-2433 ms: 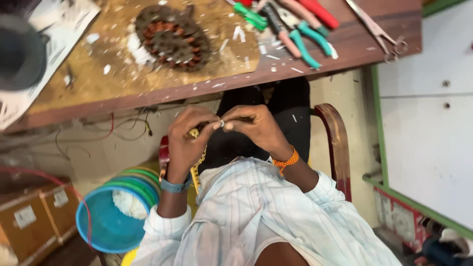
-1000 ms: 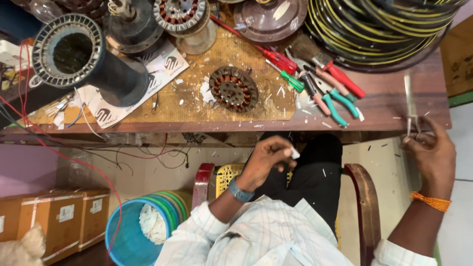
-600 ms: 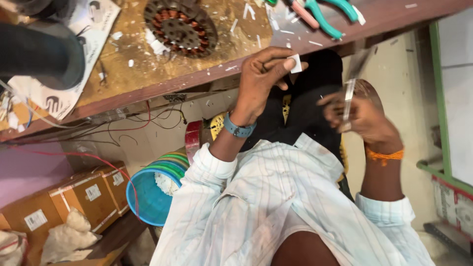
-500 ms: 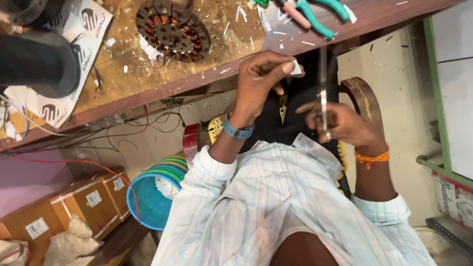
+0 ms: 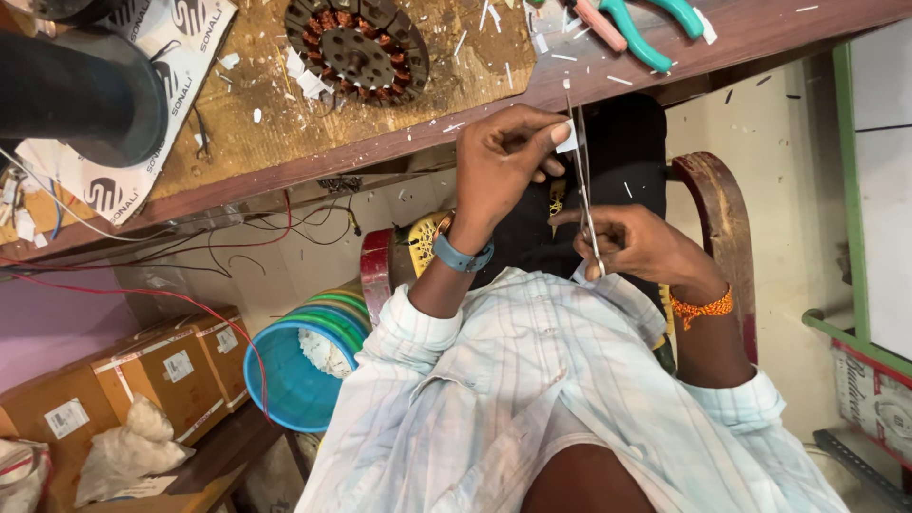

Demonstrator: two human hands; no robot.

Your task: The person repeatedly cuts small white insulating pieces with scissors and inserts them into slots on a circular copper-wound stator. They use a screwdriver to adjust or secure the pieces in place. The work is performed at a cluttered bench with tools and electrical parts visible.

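Note:
My left hand [image 5: 503, 157], with a blue band on its wrist, pinches a small white slip of paper [image 5: 567, 139] between thumb and fingers, just below the edge of the wooden workbench [image 5: 380, 142]. My right hand [image 5: 646, 249], with an orange thread at the wrist, grips a pair of thin metal scissors [image 5: 581, 180]. The blades point up and meet the slip. Both hands are held over my lap, above my pale striped shirt.
On the bench lie a round wound motor core [image 5: 357, 47], a black cylinder housing [image 5: 81, 95] on printed paper, and teal-handled pliers [image 5: 646, 24]. Below are a blue bucket [image 5: 294, 375], cardboard boxes [image 5: 142, 375], loose wires and a red chair arm [image 5: 724, 228].
My right hand took the scissors from the bench's right end and brought them down to my lap. The blades now stand against the slip that my left hand kept holding.

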